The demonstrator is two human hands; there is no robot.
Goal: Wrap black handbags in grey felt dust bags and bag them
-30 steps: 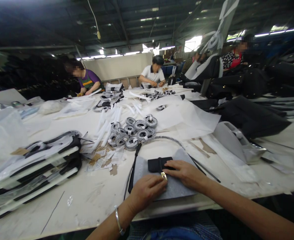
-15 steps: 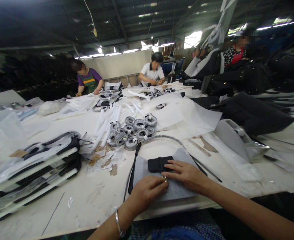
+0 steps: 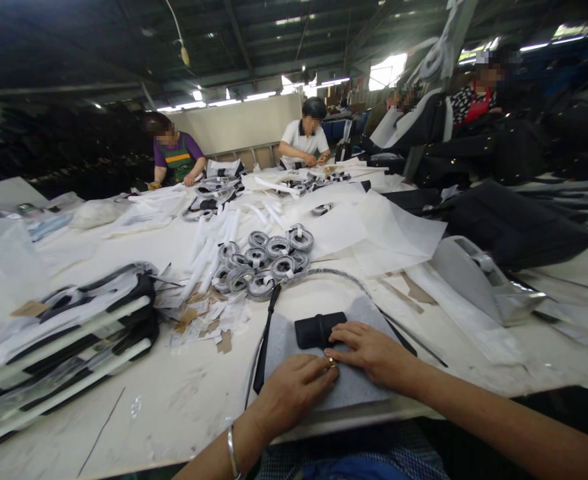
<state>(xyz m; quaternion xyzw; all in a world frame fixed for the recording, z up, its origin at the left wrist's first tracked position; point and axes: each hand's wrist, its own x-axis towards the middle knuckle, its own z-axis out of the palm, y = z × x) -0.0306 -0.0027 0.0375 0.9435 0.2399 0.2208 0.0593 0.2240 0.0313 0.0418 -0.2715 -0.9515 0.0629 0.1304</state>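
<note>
In front of me lies a handbag with black edges, its face covered by a grey sheet (image 3: 287,337). A black tab (image 3: 308,331) sits on the sheet, with a small gold metal clasp (image 3: 332,362) at its lower end. My left hand (image 3: 299,387) is closed, its fingertips pinching the clasp from the left. From the right, my right hand (image 3: 371,353) presses its bent fingers on the tab's lower end and the clasp. Fingers hide most of the clasp. A thin dark handle (image 3: 334,272) arches behind the bag.
Left of the bag is a stack of wrapped black-and-white pieces (image 3: 89,333). Beyond it lie paper scraps (image 3: 209,313), several rolled straps (image 3: 261,260) and white tubes (image 3: 207,257). A clear plastic-wrapped piece (image 3: 489,273) lies right. Co-workers (image 3: 177,157) sit across the table.
My fingers have closed in around the gold clasp, which shows less now. My right hand's fingers have bent and drawn together slightly. The bag stays in place.
</note>
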